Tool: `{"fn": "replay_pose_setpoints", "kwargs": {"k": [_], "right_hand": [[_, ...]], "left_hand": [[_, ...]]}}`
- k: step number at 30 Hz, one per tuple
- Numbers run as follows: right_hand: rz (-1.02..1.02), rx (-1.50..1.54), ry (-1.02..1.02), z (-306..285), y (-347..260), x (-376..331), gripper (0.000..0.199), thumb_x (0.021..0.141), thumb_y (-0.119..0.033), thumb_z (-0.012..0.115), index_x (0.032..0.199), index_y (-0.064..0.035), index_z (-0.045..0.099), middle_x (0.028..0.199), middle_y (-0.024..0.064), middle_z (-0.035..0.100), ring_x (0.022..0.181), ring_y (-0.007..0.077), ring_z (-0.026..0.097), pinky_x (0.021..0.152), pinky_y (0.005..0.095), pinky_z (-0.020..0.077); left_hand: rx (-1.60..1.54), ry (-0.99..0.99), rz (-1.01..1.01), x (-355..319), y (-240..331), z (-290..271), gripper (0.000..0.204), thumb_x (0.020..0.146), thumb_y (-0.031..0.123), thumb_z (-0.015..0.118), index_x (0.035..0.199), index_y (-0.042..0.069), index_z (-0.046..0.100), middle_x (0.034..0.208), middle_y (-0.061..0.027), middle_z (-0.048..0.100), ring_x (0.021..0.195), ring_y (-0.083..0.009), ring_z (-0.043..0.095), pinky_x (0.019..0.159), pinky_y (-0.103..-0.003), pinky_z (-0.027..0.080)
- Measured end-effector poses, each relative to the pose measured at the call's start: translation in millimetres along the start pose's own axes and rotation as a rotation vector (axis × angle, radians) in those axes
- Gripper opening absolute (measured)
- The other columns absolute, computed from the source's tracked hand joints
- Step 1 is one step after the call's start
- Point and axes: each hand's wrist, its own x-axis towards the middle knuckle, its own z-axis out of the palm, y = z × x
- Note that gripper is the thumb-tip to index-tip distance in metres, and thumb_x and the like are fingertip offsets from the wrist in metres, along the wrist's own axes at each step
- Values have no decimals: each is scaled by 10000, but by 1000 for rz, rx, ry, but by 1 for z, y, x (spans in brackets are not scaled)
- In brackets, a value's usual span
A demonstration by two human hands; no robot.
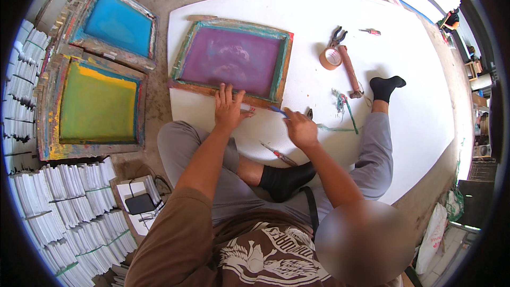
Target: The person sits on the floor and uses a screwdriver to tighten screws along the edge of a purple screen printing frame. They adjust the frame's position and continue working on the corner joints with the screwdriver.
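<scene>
A wooden screen-printing frame [285, 69] with purple mesh [234, 58] lies flat on a white board [414, 122] in front of me. My left hand [228, 110] rests on its near rail, fingers stretched out over the wood. Beside that thumb is a small white and red piece [247, 109], whose kind I cannot make out. My right hand [302, 130] is closed on a slim blue pen-like tool [277, 110], pointing at the frame's near right corner. The hand hides the rest of the tool.
Right of the frame lie pincers [337, 37], a tape roll [330, 59], a hammer [349, 72], a screwdriver [372, 32] and green string [350, 114]. Another screwdriver [279, 154] lies near my foot. Blue [119, 24] and yellow-green [98, 109] screens and paper stacks [74, 191] stand left.
</scene>
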Motion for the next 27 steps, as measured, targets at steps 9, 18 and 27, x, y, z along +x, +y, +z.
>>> {"fn": "replay_pose_setpoints", "kwargs": {"k": [9,18,27], "right_hand": [[790,149,542,-12,161,-66,359,1022,-329,668,1206,-29,739,998,223,766,896,398,749,823,468,561],[837,518,645,1,188,-44,369,1050,-313,652,1175,27,720,772,47,641,653,126,583,624,327,467],[1008,1021,810,3,195,-44,245,1078,-247,637,1138,-15,686,730,6,574,499,66,450,436,255,348]], "left_hand": [[-27,110,301,-10,-9,37,263,881,384,785,1027,165,784,999,3,683,984,-236,679,809,-443,550],[-235,-12,245,-9,-4,25,152,947,267,733,963,118,761,979,-56,669,937,-296,677,804,-452,557],[-717,80,-151,-5,57,20,200,989,200,749,949,7,713,911,-115,733,804,-220,711,719,-364,558]]}}
